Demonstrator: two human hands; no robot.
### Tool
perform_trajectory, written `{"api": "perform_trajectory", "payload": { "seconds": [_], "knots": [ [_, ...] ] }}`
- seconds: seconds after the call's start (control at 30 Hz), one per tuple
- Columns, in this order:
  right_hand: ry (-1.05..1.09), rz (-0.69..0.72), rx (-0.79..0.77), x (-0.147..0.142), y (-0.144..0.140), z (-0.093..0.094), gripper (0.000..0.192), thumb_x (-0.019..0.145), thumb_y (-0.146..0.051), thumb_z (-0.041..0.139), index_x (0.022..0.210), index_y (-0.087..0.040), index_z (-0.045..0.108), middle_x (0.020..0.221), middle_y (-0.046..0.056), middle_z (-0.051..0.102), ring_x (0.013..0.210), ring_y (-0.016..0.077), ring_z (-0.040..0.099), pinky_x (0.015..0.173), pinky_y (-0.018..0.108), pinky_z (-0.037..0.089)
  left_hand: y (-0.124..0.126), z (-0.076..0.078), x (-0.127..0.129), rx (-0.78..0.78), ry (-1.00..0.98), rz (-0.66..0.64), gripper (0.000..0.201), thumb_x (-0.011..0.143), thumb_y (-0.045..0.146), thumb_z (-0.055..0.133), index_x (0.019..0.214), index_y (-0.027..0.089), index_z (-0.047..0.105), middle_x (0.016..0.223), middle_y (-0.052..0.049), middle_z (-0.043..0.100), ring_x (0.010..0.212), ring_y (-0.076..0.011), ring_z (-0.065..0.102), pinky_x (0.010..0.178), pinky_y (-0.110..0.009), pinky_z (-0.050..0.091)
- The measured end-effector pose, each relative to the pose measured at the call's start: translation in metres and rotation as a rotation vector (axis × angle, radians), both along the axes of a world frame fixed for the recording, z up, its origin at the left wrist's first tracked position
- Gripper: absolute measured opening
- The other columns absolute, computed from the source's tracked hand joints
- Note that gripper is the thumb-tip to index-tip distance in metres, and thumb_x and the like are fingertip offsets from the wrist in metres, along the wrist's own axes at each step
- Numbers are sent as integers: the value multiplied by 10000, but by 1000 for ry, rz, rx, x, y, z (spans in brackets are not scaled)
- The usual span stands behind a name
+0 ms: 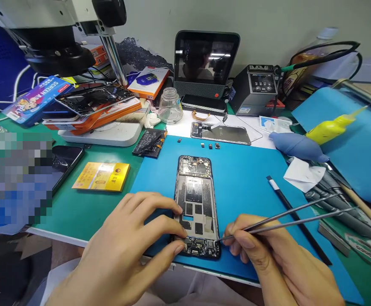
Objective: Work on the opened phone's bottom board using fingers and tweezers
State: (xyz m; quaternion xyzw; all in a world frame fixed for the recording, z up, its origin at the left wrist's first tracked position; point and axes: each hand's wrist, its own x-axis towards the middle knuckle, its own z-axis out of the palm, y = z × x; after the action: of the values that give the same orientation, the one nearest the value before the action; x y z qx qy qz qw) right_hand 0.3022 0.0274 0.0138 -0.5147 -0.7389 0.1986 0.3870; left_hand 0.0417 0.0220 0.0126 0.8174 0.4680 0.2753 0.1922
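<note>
An opened phone (200, 204) lies on the blue mat with its frame bare and circuit boards showing at both ends. Bent over its lower left edge, my left hand (134, 238) has its fingertips on the frame and its thumb by the bottom corner, gripping it. My right hand (268, 250) pinches long dark tweezers (287, 212), whose tips reach the lower right corner of the phone, at the bottom board (201, 246). Whether the tips grip any part is too small to tell. Several tiny camera modules (210, 146) sit above the phone.
A black battery (149, 143), a gold box (101, 176) and a phone back panel (225, 134) lie around the mat (243, 182). A black strip (297, 219) and a blue air blower (297, 146) are at right. A microscope (58, 42) overhangs the left; a glass jar (170, 108) stands behind.
</note>
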Motion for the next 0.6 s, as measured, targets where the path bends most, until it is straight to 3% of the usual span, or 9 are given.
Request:
{"api": "perform_trajectory", "payload": {
  "seconds": [0.17, 0.27, 0.47, 0.6],
  "knots": [
    [125, -88, -86, -10, -4, 5, 209, 1144, -373, 502, 1040, -289, 664, 882, -43, 693, 723, 66, 660, 671, 136, 532, -2, 1, -3, -21, -27, -12, 152, 1063, 220, 660, 1166, 330, 674, 1328, 9, 685, 1258, -218, 601, 1034, -377, 448],
    [126, -122, -62, -19, -8, 6, 243, 1164, -388, 447, 1046, -290, 635, 945, -37, 675, 784, 75, 640, 722, 172, 522, -1, -3, -7, 5, -13, -39, 171, 1041, 275, 726, 1186, 338, 661, 1373, 32, 670, 1285, -208, 581, 1052, -362, 418],
    [50, -49, -1, -15, -6, -2, 180, 1152, -364, 464, 1050, -302, 599, 881, -72, 660, 694, 64, 622, 635, 190, 487, 3, -8, -13, 25, -5, -86, 181, 1040, 335, 755, 1180, 350, 642, 1404, 78, 638, 1304, -170, 541, 1079, -317, 359],
    [20, 2, 42, -7, -1, -6, 122, 1125, -333, 517, 1068, -306, 622, 908, -75, 682, 720, 58, 653, 667, 169, 515, 3, -7, -12, 22, -3, -85, 174, 1047, 356, 745, 1187, 356, 642, 1411, 83, 628, 1307, -170, 534, 1086, -317, 343]
  ]
}}
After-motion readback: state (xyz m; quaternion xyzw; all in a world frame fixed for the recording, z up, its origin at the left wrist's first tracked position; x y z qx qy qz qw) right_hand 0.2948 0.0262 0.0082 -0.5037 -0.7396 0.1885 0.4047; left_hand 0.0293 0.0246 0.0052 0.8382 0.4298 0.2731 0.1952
